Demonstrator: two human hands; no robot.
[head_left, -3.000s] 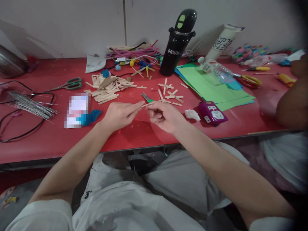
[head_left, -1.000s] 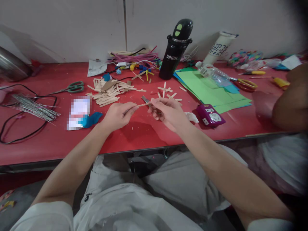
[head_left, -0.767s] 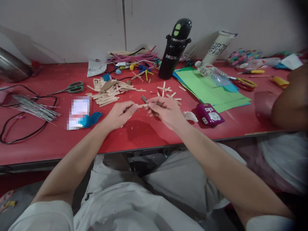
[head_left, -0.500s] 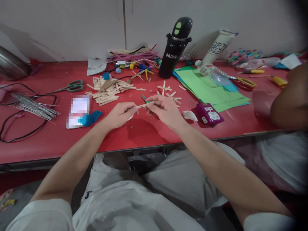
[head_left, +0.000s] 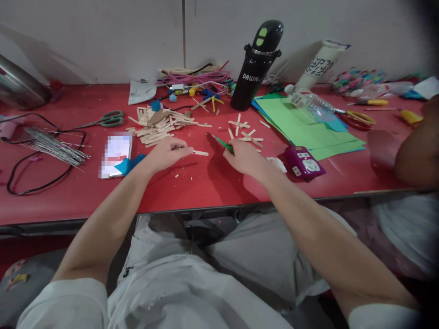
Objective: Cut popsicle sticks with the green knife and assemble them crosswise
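My left hand [head_left: 167,154] pinches a short pale wooden craft stick [head_left: 200,153], whose free end points right over the red tabletop. In my right hand [head_left: 245,156] is a green utility knife [head_left: 224,145], its fingers closed round the handle. The blade end points up and left, apart from the stick. Just behind my left hand lies a heap of loose craft sticks [head_left: 154,128]. Crossed sticks joined into star shapes [head_left: 252,138] rest beyond my right hand. Small wood chips [head_left: 177,176] lie on the table in front of my left hand.
A phone [head_left: 116,153] with blue material [head_left: 128,164] on it and green scissors [head_left: 111,119] are at left. A black bottle [head_left: 255,68] stands at the back. Green paper sheets [head_left: 308,123] and a purple socket block [head_left: 303,162] lie right. Another person's arm [head_left: 416,146] is at far right.
My right hand has moved right, away from the stick, and the green knife now shows clearly in it. My left hand still holds the stick. The view has shifted slightly.
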